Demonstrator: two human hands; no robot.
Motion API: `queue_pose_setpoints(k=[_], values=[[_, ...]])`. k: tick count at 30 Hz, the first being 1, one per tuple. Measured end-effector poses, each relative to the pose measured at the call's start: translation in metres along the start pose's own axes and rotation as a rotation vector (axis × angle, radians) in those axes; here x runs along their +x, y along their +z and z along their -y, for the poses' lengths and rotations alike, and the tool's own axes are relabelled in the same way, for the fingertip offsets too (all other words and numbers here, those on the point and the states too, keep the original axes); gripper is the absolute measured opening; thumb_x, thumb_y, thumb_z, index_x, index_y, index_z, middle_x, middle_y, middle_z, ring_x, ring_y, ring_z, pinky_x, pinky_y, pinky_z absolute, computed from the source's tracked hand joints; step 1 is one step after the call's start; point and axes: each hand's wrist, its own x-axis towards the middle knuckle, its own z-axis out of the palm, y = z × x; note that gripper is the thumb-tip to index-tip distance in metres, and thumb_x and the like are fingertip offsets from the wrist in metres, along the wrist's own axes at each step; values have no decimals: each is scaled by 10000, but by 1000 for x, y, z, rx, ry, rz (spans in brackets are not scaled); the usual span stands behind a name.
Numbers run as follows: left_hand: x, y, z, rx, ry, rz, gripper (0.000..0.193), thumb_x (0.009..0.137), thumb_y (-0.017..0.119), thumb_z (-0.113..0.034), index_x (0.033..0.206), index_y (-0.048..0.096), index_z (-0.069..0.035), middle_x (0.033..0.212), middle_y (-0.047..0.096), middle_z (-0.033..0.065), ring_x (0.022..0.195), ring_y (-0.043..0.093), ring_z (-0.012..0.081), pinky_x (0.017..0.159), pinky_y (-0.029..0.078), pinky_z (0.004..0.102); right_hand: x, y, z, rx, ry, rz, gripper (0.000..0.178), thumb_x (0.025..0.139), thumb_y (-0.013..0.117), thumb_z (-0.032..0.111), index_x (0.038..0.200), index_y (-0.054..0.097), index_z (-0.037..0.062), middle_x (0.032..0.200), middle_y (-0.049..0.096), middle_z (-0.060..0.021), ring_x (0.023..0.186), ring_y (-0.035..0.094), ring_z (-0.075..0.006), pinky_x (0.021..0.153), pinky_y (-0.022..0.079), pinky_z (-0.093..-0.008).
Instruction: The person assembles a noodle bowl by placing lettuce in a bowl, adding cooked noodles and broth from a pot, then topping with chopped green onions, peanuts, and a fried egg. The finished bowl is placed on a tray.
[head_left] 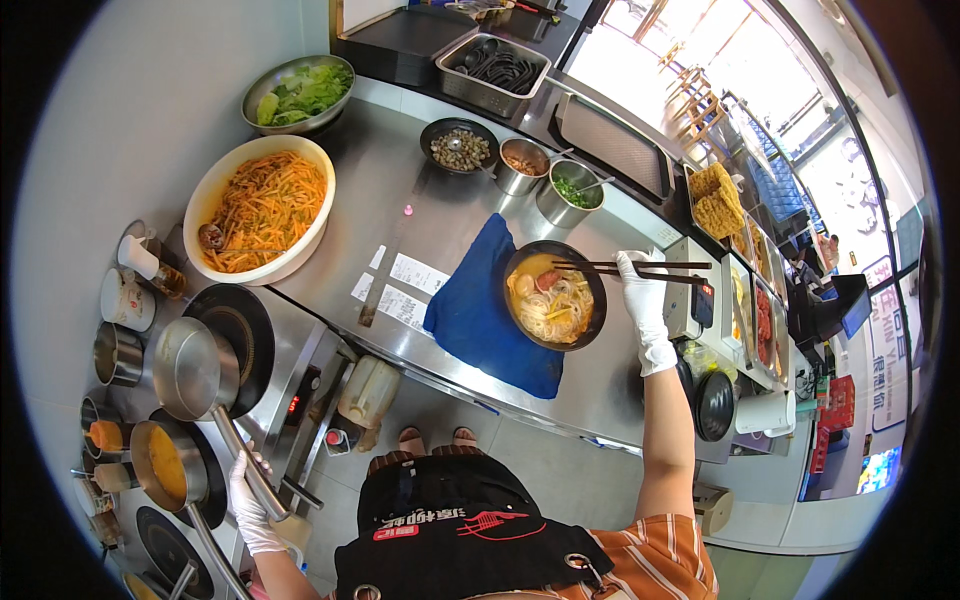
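My right hand, in a white glove, is closed on a pair of dark chopsticks. Their tips reach over a black bowl of noodles in yellowish broth, with pieces of meat and an egg-like piece on top. Under the bowl lies a blue cloth on the steel counter. At the lower left, my left hand, also gloved, is closed around the long handle of a steel saucepan. That pan looks empty and sits at the black round cooking plate; whether it touches the plate is unclear.
Another saucepan holds orange liquid on the stove. A white basin of shredded carrot and a bowl of lettuce stand at the back left. Behind the cloth are a bowl of clams and two steel pots. Paper slips lie on the counter.
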Motion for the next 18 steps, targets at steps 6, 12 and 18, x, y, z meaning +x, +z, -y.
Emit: queue_pose_setpoints(k=[6, 12, 18], values=[[9, -25, -6, 141, -82, -224, 483, 867, 634, -492, 1017, 567, -38, 823, 593, 60, 664, 547, 157, 589, 463, 269, -4, 1, 25, -8, 11, 13, 179, 890, 648, 124, 787, 658, -22, 693, 620, -58, 624, 589, -133, 598, 488, -258], [-17, -27, -13, 421, 659, -855, 412, 915, 612, -395, 1093, 583, -24, 769, 483, -9, 556, 373, 57, 466, 293, 214, -8, -2, 37, 7, -9, 79, 193, 884, 662, 165, 813, 661, -14, 739, 639, -52, 675, 561, -126, 646, 460, -265], [-56, 38, -7, 467, 945, -719, 316, 962, 567, -249, 1199, 557, -41, 785, 455, -20, 592, 314, 50, 504, 276, 203, 0, -34, 42, 313, 106, 94, 145, 895, 639, 116, 934, 695, -11, 789, 632, -14, 718, 549, -87, 678, 458, -221]])
